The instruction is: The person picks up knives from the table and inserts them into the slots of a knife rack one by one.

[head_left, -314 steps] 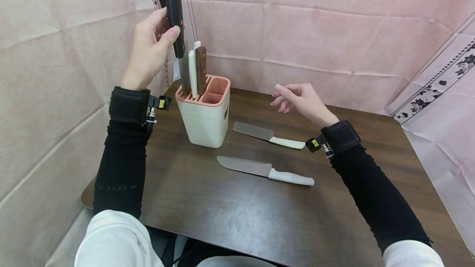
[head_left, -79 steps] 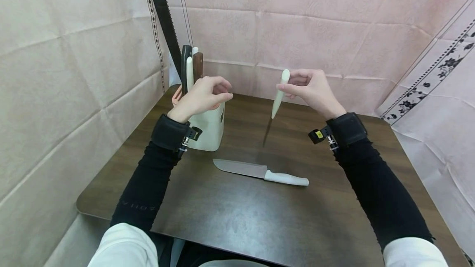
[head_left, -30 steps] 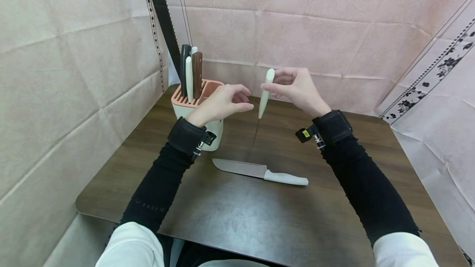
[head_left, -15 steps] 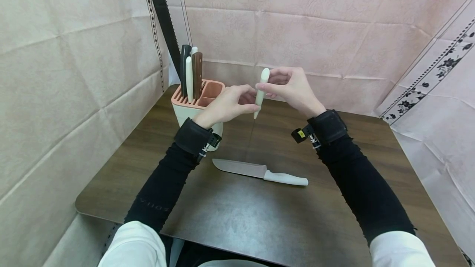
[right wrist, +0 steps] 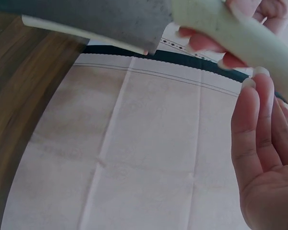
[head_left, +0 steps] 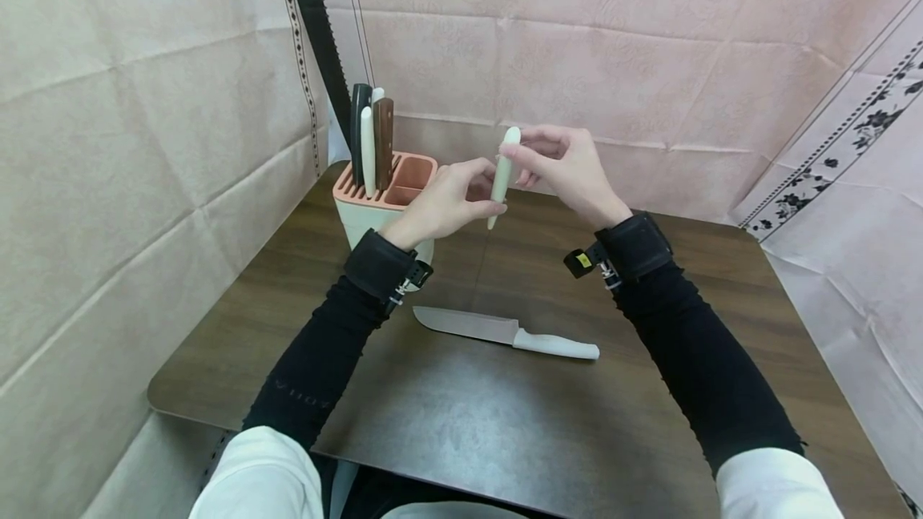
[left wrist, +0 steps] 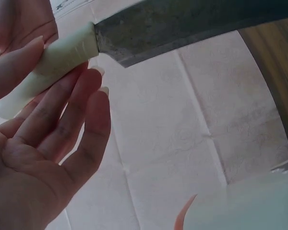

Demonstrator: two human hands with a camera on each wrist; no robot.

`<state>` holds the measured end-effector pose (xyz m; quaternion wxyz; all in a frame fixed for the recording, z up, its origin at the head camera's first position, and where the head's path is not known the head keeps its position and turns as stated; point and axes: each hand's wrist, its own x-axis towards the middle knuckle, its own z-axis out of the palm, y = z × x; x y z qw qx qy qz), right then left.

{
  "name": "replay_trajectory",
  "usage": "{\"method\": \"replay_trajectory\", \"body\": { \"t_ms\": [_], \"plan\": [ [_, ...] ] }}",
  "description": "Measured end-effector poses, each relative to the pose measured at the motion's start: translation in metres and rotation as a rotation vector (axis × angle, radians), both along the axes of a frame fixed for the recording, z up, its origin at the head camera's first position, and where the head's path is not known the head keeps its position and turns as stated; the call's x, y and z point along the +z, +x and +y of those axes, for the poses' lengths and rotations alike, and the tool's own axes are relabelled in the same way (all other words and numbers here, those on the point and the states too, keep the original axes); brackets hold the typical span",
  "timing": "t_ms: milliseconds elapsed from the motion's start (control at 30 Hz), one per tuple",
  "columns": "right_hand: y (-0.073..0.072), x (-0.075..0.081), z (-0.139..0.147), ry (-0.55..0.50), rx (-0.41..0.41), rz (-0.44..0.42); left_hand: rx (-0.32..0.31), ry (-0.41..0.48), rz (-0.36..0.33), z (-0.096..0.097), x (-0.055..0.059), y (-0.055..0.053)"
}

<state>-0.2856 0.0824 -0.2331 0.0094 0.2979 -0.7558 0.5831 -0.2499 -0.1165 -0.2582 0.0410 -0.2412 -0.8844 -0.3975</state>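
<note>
A kitchen knife (head_left: 502, 175) with a cream handle and a broad grey blade hangs blade down over the table, between my two hands. Thumb and fingers of my left hand (head_left: 447, 195) pinch the lower handle, close to the blade (left wrist: 182, 31). Higher up, my right hand (head_left: 570, 166) keeps its thumb and fingers at the handle's top end. In the right wrist view its fingertips lie right along the handle (right wrist: 230, 33). A second knife (head_left: 555, 345), white-handled, lies flat on the table below, blade pointing left.
Behind my left hand stands a pale knife block (head_left: 356, 223) with an orange slotted top. It bears a black-handled knife (head_left: 358, 134), a brown-handled knife (head_left: 384, 142) and white-handled ones. Patterned cloth (head_left: 613, 46) walls the brown table (head_left: 685, 327) at the back and sides.
The black-handled knife, earlier in my left hand, stands in the block. My right hand lifted the cream-handled knife off the table and carried it left, where my left hand took hold of it.
</note>
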Motion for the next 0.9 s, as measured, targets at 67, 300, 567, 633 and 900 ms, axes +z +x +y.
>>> {"method": "replay_trajectory", "body": {
  "t_ms": [67,300,567,633,900],
  "plan": [
    [-0.003,-0.005,0.003,-0.035,0.007,0.008,-0.004,0.004,0.009,-0.002,0.002,0.0],
    [-0.011,-0.019,0.011,-0.026,-0.022,0.016,0.013,0.027,0.089,-0.016,0.02,0.004],
    [-0.015,-0.031,0.018,-0.011,-0.05,-0.014,0.085,0.078,0.133,-0.034,0.036,0.007],
    [-0.016,-0.033,0.018,-0.02,-0.05,-0.023,0.107,0.071,0.142,-0.037,0.039,0.007],
    [-0.017,-0.036,0.015,-0.037,-0.054,-0.028,0.126,0.112,0.148,-0.045,0.05,0.006]
  ]
}}
